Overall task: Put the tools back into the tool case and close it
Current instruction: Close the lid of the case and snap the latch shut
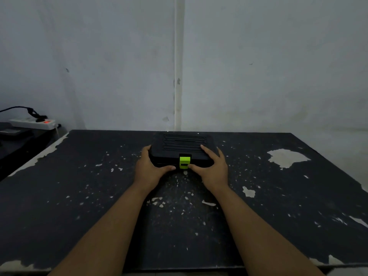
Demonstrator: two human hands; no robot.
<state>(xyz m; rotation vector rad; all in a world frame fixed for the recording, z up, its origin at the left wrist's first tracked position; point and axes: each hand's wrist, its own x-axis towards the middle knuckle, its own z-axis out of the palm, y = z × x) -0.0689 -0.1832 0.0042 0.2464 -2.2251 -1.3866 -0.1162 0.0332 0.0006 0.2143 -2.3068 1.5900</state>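
The tool case (182, 151), lid down, is set at twelve o'clock on the worktop (258, 206); it is clasped by the left hand (150, 169) and right hand (214, 168), fingers spread over its front corners; rigid and fairly light, it is judged best held there while the green latch (184, 162) is pressed.

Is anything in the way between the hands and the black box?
No. Both hands already touch the tool case: the left hand on its left end, the right hand on its right. Thumbs flank the green latch, leaving it uncovered.
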